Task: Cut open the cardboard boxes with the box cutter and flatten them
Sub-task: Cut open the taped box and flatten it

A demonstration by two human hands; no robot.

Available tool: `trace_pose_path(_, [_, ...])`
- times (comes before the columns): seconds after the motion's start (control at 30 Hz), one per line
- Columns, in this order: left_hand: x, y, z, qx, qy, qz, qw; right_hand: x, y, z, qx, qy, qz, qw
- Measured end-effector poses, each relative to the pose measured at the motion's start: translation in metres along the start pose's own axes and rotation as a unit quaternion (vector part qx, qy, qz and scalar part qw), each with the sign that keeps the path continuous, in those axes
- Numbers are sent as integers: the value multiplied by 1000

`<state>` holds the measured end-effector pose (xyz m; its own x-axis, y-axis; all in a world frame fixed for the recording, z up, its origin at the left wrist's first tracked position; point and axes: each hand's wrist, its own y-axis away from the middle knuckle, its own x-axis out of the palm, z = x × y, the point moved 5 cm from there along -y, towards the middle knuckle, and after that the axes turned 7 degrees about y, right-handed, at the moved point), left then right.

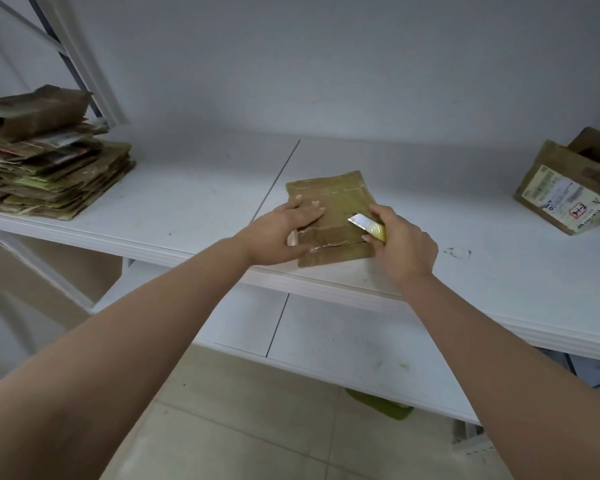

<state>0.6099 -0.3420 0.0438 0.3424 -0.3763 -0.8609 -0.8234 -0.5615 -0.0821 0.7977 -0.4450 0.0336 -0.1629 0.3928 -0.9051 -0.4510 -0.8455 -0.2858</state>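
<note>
- Box [329, 216] of brown cardboard, low and taped, lies on the white surface [194, 199] close to its front edge, just right of the seam between two panels.
- The left hand [284, 230] rests on the box's left side, fingers [309, 211] straight and spread flat over the top, thumb along the near side.
- The right hand [400, 242] grips a yellow box cutter [369, 226], fingers curled round the handle; the bare blade points left and touches the top of the box near its right edge.
- Open room on the surface lies to both sides of the box: a wide bare stretch to the left up to a stack of flattened cardboard [49, 168] at the far left, and another to the right up to a second box [568, 192] near the right border.
- That second box is tilted with a flap open and carries a white shipping label [561, 199] with barcodes; a red-framed handwritten mark on it looks like "3-1-2", the smaller print is too small to read.
- A lower shelf [343, 344] runs under the surface, and tiled floor [257, 427] shows below.
</note>
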Motion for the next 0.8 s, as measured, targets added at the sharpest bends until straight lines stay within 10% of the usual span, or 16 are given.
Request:
trace_pose_path(0.13, [-5, 2, -2, 17, -163, 64, 984, 1, 11, 0, 53, -34, -14, 998])
trace_pose_path(0.37, [4, -6, -32, -51, -301, -83, 949, 4, 37, -8, 41, -98, -31, 994])
trace_pose_path(0.8, [23, -19, -36, -113, -164, -44, 979, 24, 65, 3, -10, -23, 22, 999])
